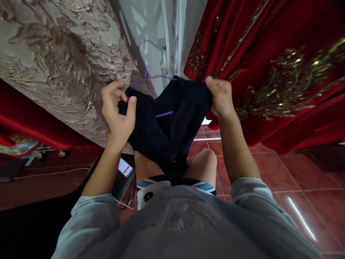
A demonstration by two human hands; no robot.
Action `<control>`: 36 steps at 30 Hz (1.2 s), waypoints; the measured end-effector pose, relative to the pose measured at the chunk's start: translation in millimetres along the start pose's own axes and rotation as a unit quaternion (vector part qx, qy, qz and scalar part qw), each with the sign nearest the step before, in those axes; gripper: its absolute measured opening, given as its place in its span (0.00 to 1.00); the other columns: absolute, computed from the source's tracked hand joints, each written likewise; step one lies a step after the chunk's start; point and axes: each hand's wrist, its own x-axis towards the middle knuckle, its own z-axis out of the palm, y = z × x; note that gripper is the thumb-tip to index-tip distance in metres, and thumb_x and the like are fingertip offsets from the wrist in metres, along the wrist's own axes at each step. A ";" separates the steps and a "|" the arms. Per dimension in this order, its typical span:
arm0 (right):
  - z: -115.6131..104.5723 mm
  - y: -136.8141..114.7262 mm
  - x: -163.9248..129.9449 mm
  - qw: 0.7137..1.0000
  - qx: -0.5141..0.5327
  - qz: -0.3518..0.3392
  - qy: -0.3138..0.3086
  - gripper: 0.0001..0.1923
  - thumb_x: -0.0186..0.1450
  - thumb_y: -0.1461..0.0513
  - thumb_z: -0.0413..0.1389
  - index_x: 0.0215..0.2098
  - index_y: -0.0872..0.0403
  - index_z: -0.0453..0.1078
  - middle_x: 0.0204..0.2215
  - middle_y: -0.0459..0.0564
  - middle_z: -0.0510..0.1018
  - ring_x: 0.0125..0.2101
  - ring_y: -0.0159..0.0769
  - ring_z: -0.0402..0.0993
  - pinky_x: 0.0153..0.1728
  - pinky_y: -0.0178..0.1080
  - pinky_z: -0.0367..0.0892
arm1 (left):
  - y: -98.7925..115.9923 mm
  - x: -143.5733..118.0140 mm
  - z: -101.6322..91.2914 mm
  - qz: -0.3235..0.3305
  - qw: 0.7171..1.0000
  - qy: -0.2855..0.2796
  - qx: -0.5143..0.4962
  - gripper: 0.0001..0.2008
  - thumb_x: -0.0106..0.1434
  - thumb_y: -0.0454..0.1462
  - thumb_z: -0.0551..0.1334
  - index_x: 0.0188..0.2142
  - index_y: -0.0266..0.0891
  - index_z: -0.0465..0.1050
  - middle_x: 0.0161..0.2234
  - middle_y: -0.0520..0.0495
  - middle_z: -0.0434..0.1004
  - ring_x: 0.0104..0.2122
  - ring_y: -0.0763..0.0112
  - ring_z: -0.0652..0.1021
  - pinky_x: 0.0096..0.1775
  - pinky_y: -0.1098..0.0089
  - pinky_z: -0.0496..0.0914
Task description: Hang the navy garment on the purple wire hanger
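Holding dark cloth up: left hand and right hand, each grip pinched closed on it.

Red gold-embroidered curtain at right, beige brocade cloth left, phone on dark surface, red tile floor.

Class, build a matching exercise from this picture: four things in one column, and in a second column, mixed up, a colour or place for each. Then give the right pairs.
Things:
1. dark garment
2. curtain
3. phone
4. thread

Descriptions:
A. purple, running along the top edge of the cloth
B. red with gold embroidery, hanging on the right
C. navy, held up between the left hand and the right hand
D. lit screen, low down beside the left forearm

Pairs: 1-C, 2-B, 3-D, 4-A
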 end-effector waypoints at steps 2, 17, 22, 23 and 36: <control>-3.2 -12.8 19.9 0.998 -0.013 -0.041 0.039 0.33 0.67 0.39 0.59 0.21 0.50 0.49 0.19 0.41 0.49 0.21 0.27 0.48 0.21 0.35 0.47 | 6.3 -9.1 8.6 0.041 0.999 -0.024 0.005 0.16 0.74 0.43 0.58 0.57 0.42 0.71 0.43 0.45 0.79 0.37 0.68 0.80 0.43 0.67 0.74; -1.6 15.8 -76.4 0.978 0.009 -0.018 0.207 0.32 0.66 0.38 0.58 0.22 0.51 0.53 0.21 0.41 0.53 0.22 0.27 0.52 0.24 0.34 0.51 | 3.3 -102.8 83.9 -0.150 0.980 -0.095 -0.088 0.39 0.63 0.44 0.73 0.68 0.45 0.58 0.57 0.38 0.73 0.46 0.62 0.79 0.48 0.62 0.75; 1.4 22.5 -72.5 0.972 -0.025 -0.033 0.231 0.31 0.69 0.38 0.52 0.23 0.50 0.52 0.22 0.43 0.54 0.24 0.31 0.57 0.26 0.36 0.55 | -6.2 -98.4 127.3 -0.212 0.959 0.093 -0.167 0.29 0.65 0.33 0.66 0.61 0.44 0.55 0.40 0.48 0.71 0.37 0.70 0.77 0.44 0.68 0.73; -3.0 24.2 -68.9 0.970 -0.033 -0.033 0.238 0.31 0.69 0.39 0.53 0.23 0.50 0.52 0.21 0.42 0.53 0.23 0.31 0.57 0.26 0.36 0.55 | -7.9 -97.8 129.8 -0.222 0.949 0.114 -0.192 0.28 0.65 0.31 0.64 0.60 0.44 0.55 0.40 0.49 0.70 0.36 0.72 0.76 0.43 0.69 0.72; 72.0 62.3 -145.1 0.976 -0.109 0.183 0.035 0.23 0.66 0.43 0.58 0.29 0.54 0.67 0.23 0.44 0.70 0.25 0.30 0.65 0.29 0.36 0.61 | 61.5 -132.2 81.9 -0.404 0.835 -0.002 -0.374 0.16 0.63 0.41 0.71 0.33 0.40 0.64 0.29 0.54 0.61 0.28 0.76 0.65 0.31 0.75 0.63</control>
